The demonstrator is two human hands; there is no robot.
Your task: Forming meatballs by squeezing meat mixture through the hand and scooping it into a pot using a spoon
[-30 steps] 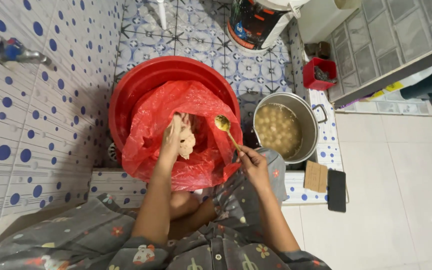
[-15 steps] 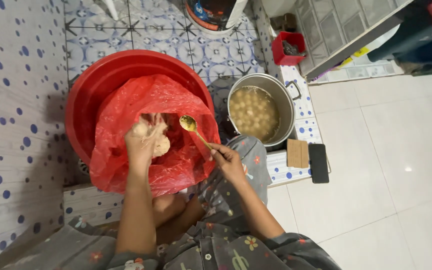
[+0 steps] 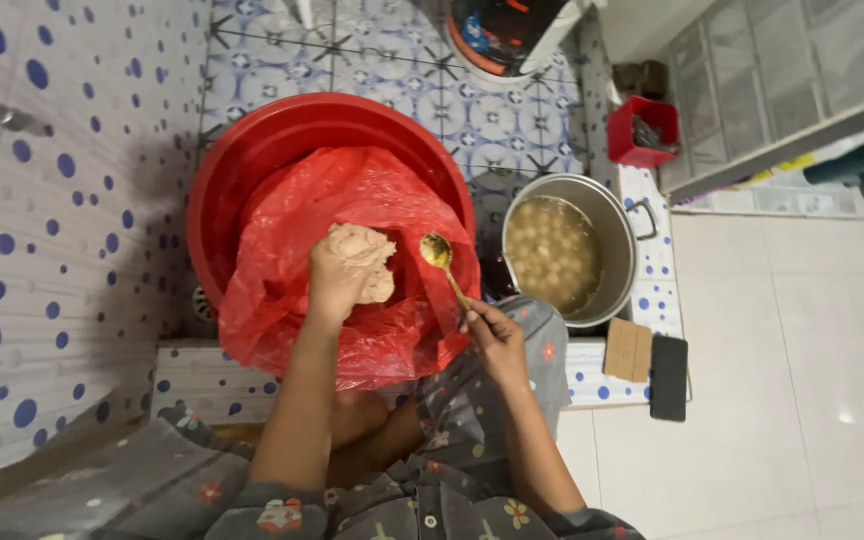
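- A lump of pale beige paste [image 3: 364, 262] sat squeezed in the left hand [image 3: 337, 280], above the crinkled red plastic bag [image 3: 282, 270] lining the round red plastic tub [image 3: 242, 160].
- The right hand [image 3: 497, 340] gripped a gold metal spoon [image 3: 444, 262] by its handle, bowl just beside the paste.
- A steel pot of pale balls in broth [image 3: 557, 250] stood right of the tub.
- A dark phone [image 3: 668, 377] lay near a brown cardboard piece [image 3: 628, 350].

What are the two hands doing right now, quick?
Left hand: closed around a lump of pale paste over the red bag.
Right hand: closed on the handle of a gold spoon.
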